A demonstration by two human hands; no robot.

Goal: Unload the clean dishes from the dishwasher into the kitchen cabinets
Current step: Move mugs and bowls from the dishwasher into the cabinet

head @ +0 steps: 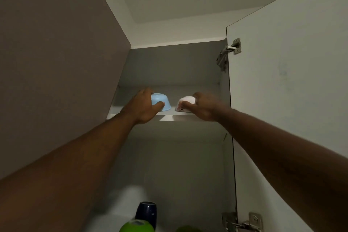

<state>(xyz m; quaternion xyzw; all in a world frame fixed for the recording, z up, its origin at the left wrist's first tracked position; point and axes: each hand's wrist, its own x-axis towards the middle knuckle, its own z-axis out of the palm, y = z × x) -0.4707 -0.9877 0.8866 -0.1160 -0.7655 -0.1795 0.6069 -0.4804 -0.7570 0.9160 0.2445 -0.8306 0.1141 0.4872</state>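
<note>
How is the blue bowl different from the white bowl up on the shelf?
The blue bowl is plain light blue; the white bowl has a small dark pattern near its rim. The blue bowl sits to the left in the left hand; the white one sits to the right in the right hand. Both are upside down at the front edge of the upper shelf.

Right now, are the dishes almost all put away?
Done: nothing I can confirm. In hand: the left hand holds an upside-down light blue plastic bowl and the right hand an upside-down white patterned bowl on the white upper cabinet shelf. Left: unknown; no dishwasher shows.
</note>
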